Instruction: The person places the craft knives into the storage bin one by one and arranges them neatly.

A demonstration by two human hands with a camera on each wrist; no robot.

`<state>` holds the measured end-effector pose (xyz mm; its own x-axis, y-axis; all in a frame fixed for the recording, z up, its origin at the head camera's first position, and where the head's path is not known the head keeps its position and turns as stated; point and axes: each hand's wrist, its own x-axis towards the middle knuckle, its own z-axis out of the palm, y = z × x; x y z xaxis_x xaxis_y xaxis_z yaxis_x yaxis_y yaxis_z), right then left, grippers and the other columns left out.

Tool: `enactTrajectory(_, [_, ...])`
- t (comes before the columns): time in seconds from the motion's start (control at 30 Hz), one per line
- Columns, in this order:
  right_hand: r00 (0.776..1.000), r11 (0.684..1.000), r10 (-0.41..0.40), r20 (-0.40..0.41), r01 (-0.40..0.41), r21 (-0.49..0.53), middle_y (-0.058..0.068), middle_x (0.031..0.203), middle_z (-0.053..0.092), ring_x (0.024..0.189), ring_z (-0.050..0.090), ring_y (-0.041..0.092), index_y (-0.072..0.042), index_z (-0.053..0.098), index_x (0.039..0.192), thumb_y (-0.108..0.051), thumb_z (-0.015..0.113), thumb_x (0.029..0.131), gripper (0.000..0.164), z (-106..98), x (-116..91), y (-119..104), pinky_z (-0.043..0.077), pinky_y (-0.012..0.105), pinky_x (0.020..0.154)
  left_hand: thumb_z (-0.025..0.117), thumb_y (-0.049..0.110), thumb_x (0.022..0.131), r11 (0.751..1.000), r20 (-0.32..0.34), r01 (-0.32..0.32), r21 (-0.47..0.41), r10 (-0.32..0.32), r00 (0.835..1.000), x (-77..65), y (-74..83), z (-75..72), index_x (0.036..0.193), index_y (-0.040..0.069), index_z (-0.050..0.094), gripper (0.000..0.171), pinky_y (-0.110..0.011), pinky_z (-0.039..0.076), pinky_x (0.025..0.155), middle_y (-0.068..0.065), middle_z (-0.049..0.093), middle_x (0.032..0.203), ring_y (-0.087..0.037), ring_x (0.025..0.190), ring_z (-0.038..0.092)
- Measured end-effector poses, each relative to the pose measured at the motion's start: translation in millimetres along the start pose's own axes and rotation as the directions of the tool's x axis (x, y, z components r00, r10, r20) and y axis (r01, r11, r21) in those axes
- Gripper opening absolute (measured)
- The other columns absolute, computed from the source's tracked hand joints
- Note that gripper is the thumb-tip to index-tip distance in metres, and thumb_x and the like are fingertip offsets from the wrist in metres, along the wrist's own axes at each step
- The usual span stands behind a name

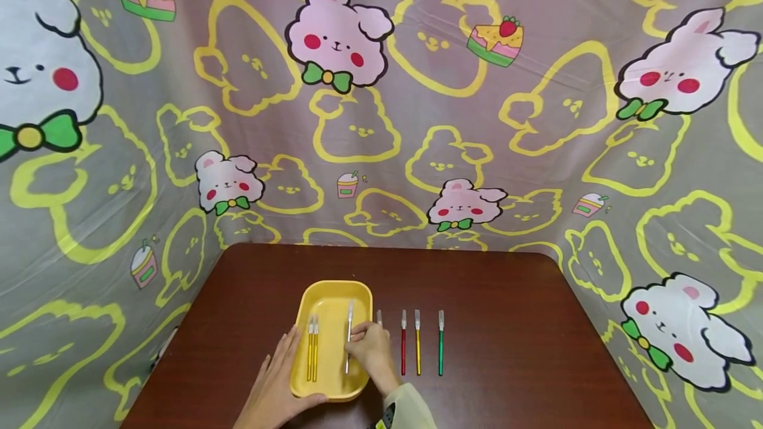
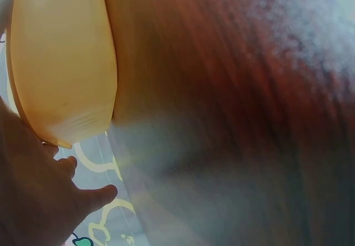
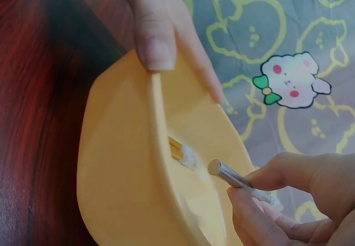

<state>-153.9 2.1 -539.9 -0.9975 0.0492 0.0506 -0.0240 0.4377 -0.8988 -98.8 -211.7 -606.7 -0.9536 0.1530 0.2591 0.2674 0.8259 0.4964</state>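
Note:
A silver craft knife (image 1: 350,318) with a clear cap is pinched between the thumb and fingers of my right hand (image 1: 374,351), over the right half of a yellow tray (image 1: 330,366). In the right wrist view the round butt end of the silver handle (image 3: 216,167) points out from the fingertips. My left hand (image 1: 275,379) rests along the tray's left side with fingers extended, its thumb at the near rim. Two gold craft knives (image 1: 312,349) lie side by side in the tray's left part.
Right of the tray lie a red craft knife (image 1: 403,349), a yellow one (image 1: 418,349) and a green one (image 1: 441,349), roughly parallel. Another capped tip (image 1: 379,316) shows behind my right hand, its handle hidden. A patterned curtain (image 1: 387,151) surrounds the dark wooden table (image 1: 507,323).

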Motion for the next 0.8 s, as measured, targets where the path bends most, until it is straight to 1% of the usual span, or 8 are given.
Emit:
enactTrajectory(0.13, [1.0, 1.0, -0.011, -0.002, 0.01, -0.022, -0.004, 0.068, 0.067, 0.061, 0.06, 0.006, -0.003, 0.073, 0.082, 0.008, 0.081, 0.07, 0.018, 7, -1, -1, 0.052, 0.022, 0.056, 0.082, 0.078, 0.07, 1.0, -0.013, -0.012, 0.006, 0.012, 1.0, 0.1, -1.0, 1.7, 0.168, 0.008, 0.025, 0.134, -0.076, 0.038, 0.106, -0.011, 0.025, 0.174, -0.042, 0.151, 0.033])
enactTrajectory(0.33, [1.0, 0.999, -0.01, -0.017, 0.009, -0.049, -0.005, 0.067, 0.067, 0.061, 0.06, 0.005, -0.003, 0.073, 0.081, 0.008, 0.082, 0.071, 0.019, 15, 0, -5, 0.052, 0.023, 0.057, 0.084, 0.077, 0.07, 0.999, -0.033, -0.03, 0.015, 0.03, 0.999, 0.7, 0.2, 0.7, 0.167, 0.007, 0.027, 0.133, -0.075, 0.041, 0.103, -0.012, 0.028, 0.172, -0.043, 0.149, 0.036])
enactTrajectory(0.6, [1.0, 0.998, 0.003, -0.019, -0.004, -0.059, -0.006, 0.067, 0.066, 0.06, 0.059, 0.004, -0.005, 0.073, 0.081, 0.01, 0.083, 0.073, 0.02, 29, 2, -4, 0.05, 0.021, 0.053, 0.083, 0.077, 0.07, 1.0, -0.013, -0.027, 0.011, 0.027, 1.0, 2.7, 1.8, -0.3, 0.168, 0.006, 0.026, 0.133, -0.076, 0.04, 0.104, -0.013, 0.027, 0.173, -0.043, 0.151, 0.035])
enactTrajectory(0.7, [1.0, 0.997, -0.011, -0.029, 0.009, -0.073, -0.006, 0.066, 0.066, 0.06, 0.058, 0.004, -0.005, 0.073, 0.08, 0.011, 0.084, 0.073, 0.02, 34, 1, -3, 0.05, 0.021, 0.054, 0.084, 0.076, 0.071, 1.0, -0.015, -0.028, 0.011, 0.028, 1.0, 2.3, 1.3, -0.1, 0.168, 0.006, 0.026, 0.133, -0.076, 0.04, 0.104, -0.013, 0.027, 0.173, -0.043, 0.15, 0.035])
enactTrajectory(0.8, [0.999, 0.996, -0.027, -0.033, 0.025, -0.081, -0.006, 0.065, 0.065, 0.059, 0.058, 0.003, -0.005, 0.072, 0.079, 0.011, 0.083, 0.072, 0.021, 40, -1, 0, 0.049, 0.021, 0.053, 0.083, 0.076, 0.071, 1.0, -0.004, -0.011, 0.007, 0.011, 1.0, 1.8, 1.1, -0.5, 0.168, 0.007, 0.025, 0.133, -0.076, 0.039, 0.105, -0.012, 0.026, 0.173, -0.043, 0.151, 0.035])
